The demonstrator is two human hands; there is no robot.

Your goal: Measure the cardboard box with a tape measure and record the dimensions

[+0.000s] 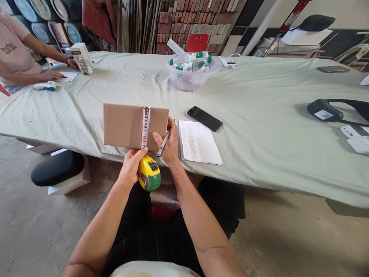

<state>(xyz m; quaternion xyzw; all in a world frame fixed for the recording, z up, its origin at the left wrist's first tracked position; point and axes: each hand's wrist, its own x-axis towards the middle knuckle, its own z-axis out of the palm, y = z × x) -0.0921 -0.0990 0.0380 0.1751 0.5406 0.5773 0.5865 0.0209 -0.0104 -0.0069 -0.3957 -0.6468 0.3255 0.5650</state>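
A brown cardboard box [123, 125] is tilted up at the near edge of the table. Across its face runs the blade of a tape measure [149, 175], whose yellow and green case hangs below the box. My left hand [131, 165] pinches the blade just above the case, at the box's lower edge. My right hand [170, 144] grips the box's right side and also has a pen [163, 143] between its fingers. Beside it lies a sheet of paper [198, 142] with handwritten columns, partly under a black phone [205, 118].
A clear plastic basin [191, 79] with bottles stands at the back. At the far left sits another person [20, 54], one hand by a white box [82, 57]. A black headset [325, 109] is on the right. A black-cushioned stool [57, 167] stands on the floor.
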